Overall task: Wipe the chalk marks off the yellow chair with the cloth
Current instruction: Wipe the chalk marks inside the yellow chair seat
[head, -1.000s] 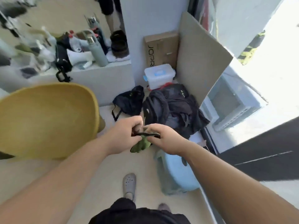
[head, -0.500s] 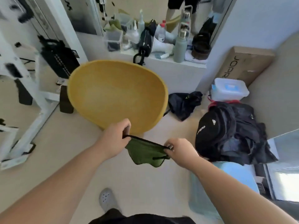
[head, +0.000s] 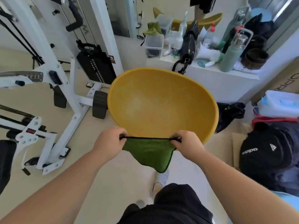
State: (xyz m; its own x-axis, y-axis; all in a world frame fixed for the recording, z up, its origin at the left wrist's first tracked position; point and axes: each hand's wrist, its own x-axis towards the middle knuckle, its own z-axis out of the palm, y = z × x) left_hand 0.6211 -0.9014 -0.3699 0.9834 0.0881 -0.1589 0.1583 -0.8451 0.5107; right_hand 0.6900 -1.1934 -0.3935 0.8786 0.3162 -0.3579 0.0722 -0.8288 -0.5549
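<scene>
And here's the person standing right over the yellow chair (head: 161,102), its round shell seat open to the camera, the floor (head: 97,183) pale beneath it. Faint chalk marks (head: 137,101) show as pale smears on the left side of the seat. Both hands are up at the near rim: the left hand (head: 110,143) pinches one top corner of the green cloth (head: 148,152) with curled fingers and thumb, and the right hand (head: 187,144) pinches the other corner the same way. The dark-trimmed top edge is pulled taut between them, and the rest hangs down to a point above a light shoe (head: 163,177). Whether the cloth touches the rim cannot be told. To the left stands a white weight machine (head: 64,70). Behind the chair, a white ledge (head: 226,75) carries a green bottle (head: 233,52) and a black bag (head: 189,41). On the right lies a black cap (head: 262,151), with a blue-lidded plastic box (head: 281,104) beyond it.
</scene>
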